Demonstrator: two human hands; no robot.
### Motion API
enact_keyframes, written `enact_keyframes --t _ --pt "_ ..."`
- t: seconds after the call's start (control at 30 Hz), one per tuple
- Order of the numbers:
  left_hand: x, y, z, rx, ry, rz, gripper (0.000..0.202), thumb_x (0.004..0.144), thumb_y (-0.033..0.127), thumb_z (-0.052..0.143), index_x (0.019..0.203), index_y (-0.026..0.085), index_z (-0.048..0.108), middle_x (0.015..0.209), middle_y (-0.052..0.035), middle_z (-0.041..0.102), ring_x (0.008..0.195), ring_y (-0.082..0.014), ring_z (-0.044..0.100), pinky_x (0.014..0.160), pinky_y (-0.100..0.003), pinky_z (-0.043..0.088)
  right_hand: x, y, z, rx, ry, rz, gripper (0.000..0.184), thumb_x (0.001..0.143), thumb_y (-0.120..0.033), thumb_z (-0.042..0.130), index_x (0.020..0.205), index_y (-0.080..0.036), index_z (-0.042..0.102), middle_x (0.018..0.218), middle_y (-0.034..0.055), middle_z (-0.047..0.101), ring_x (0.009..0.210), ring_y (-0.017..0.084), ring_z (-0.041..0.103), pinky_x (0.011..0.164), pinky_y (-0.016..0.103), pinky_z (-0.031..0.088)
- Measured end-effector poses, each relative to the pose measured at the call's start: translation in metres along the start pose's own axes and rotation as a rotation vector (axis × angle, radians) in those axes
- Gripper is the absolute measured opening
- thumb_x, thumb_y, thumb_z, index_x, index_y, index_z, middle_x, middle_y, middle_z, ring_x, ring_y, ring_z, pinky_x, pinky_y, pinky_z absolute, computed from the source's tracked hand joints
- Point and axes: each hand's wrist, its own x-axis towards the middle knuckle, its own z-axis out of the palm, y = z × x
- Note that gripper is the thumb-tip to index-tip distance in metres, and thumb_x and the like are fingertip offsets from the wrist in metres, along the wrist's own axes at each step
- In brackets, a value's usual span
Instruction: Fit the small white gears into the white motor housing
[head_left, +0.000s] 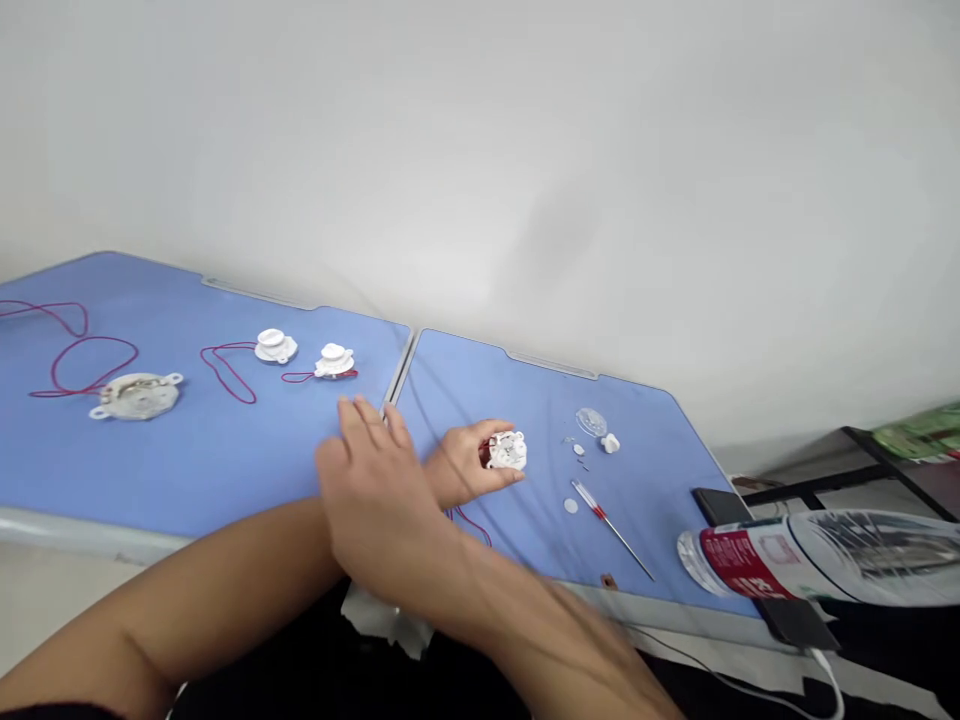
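Note:
My left hand [463,466] reaches across to the right and grips a small round white plastic housing [508,451] between thumb and fingers. Its inner parts show, and red wire [474,523] hangs below the hand. My right hand [375,480] crosses over my left forearm, slightly blurred by motion. Its fingers are stretched out and I see nothing in them. Ahead of it lies a white knobbed unit [334,361] with a red wire, and a similar unit [275,346] sits to its left.
Right of my left hand lie a screwdriver [615,530], a clear disc [591,422], a white knob [610,443], a white disc [571,506] and tiny parts. A larger wired housing [142,396] lies left. A water bottle [817,555] and black phone-like slab [795,625] are at the right edge.

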Motion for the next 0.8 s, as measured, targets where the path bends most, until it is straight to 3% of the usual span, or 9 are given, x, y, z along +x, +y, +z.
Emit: enact_keyframes --t 0.1,0.17,0.2,0.3,0.5,0.8 --pt "0.002 0.000 0.001 -0.014 0.012 -0.048 0.063 0.061 0.033 0.082 0.121 0.019 0.065 0.091 -0.0039 0.073 0.086 -0.0219 0.069 0.078 -0.030 0.056 -0.060 0.026 -0.028 0.009 0.175 0.041 0.024 0.089 -0.011 0.043 0.106 -0.018 0.057 0.127 0.0150 0.061 0.121 0.026 0.056 0.100 0.044 0.046" --pt "0.002 0.000 0.004 -0.051 -0.008 -0.052 0.063 0.062 0.031 0.080 0.121 0.016 0.064 0.093 -0.0046 0.073 0.086 -0.0214 0.070 0.077 -0.030 0.057 -0.098 0.048 -0.043 -0.016 0.456 0.230 0.022 0.088 -0.007 0.044 0.099 -0.021 0.057 0.102 0.0080 0.067 0.100 0.023 0.063 0.089 0.042 0.050" --pt "0.002 0.000 0.005 -0.073 -0.017 -0.047 0.064 0.062 0.029 0.079 0.122 0.014 0.063 0.094 -0.0057 0.073 0.086 -0.0211 0.070 0.079 -0.030 0.057 -0.115 0.059 -0.047 -0.075 0.536 0.350 0.019 0.089 -0.007 0.046 0.094 -0.022 0.057 0.091 0.0048 0.066 0.089 0.021 0.064 0.083 0.038 0.050" --pt "-0.001 0.002 0.010 -0.124 -0.043 -0.038 0.066 0.060 0.028 0.079 0.122 0.010 0.062 0.096 -0.0083 0.074 0.088 -0.0210 0.071 0.082 -0.030 0.057 -0.147 0.082 -0.050 -0.129 0.594 0.523 0.013 0.092 -0.014 0.049 0.089 -0.022 0.059 0.080 0.0029 0.065 0.076 0.020 0.063 0.073 0.035 0.050" --pt "-0.007 0.005 0.010 -0.083 -0.119 -0.010 0.064 0.061 0.030 0.080 0.120 0.014 0.062 0.097 -0.0063 0.076 0.090 -0.0211 0.072 0.081 -0.030 0.059 -0.146 0.088 -0.035 0.075 0.607 0.636 0.011 0.090 -0.019 0.053 0.085 -0.020 0.063 0.079 0.0016 0.068 0.076 0.017 0.065 0.071 0.030 0.051" --pt "-0.009 0.004 0.008 0.071 -0.087 0.068 0.058 0.064 0.035 0.077 0.116 0.013 0.064 0.087 -0.0046 0.076 0.076 -0.0173 0.072 0.069 -0.025 0.058 -0.134 0.086 -0.028 0.146 0.655 0.612 0.011 0.088 -0.016 0.056 0.082 -0.020 0.065 0.077 0.0008 0.066 0.074 0.015 0.062 0.070 0.029 0.049"
